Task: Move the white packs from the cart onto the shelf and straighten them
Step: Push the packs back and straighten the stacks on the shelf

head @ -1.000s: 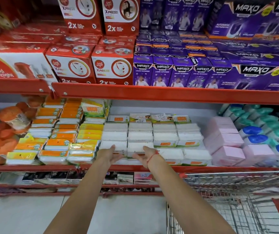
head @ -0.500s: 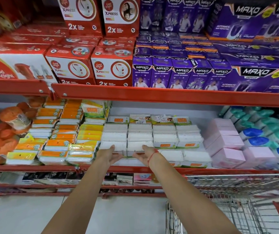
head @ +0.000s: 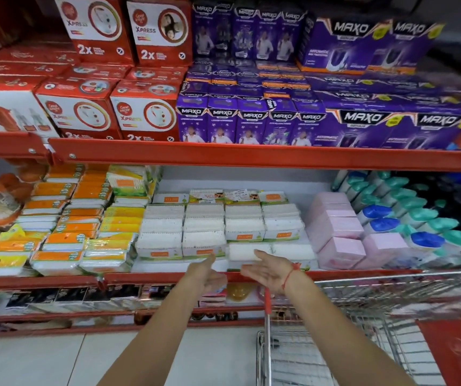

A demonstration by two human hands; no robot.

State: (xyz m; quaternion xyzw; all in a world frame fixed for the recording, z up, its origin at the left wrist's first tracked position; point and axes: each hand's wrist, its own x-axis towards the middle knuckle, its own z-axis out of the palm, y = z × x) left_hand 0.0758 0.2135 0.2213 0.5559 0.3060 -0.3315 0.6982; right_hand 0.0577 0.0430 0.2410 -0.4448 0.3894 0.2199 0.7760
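The white packs lie in rows on the middle shelf; they look light and soft, best taken by their long sides. Both hands, left and right, are empty with fingers apart, and have drawn back from the front packs they touched a moment ago, toward the cart.

one head-worn view looks forward and slightly down. the shelf sits near, filling twelve o'clock; cart at five.
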